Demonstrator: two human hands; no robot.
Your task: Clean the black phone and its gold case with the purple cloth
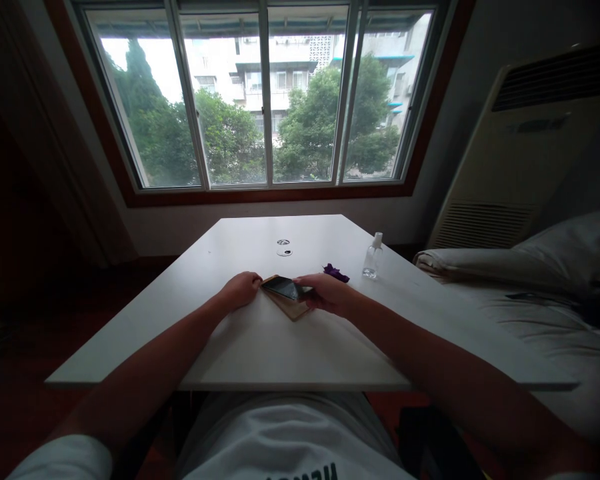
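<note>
A dark smartphone (281, 287) is gripped at its right end by my right hand (329, 293), its glossy face up. Below it lies a flat tan rectangular piece (294, 311), perhaps a case or sleeve; the phone and my fingers cover part of it. My left hand (240, 290) is closed at the left corner of the tan piece, fingers curled in at its edge. Whether the phone rests on the tan piece or is held just above it, I cannot tell. A crumpled purple cloth (336, 272) lies just beyond my right hand.
A clear spray bottle (373, 259) with a white cap stands upright on the white table (260, 363), toward the right edge. Round cable-hole fittings (284, 253) sit near the far end. Bedding (520, 333) is at the right, with a window (267, 100) ahead.
</note>
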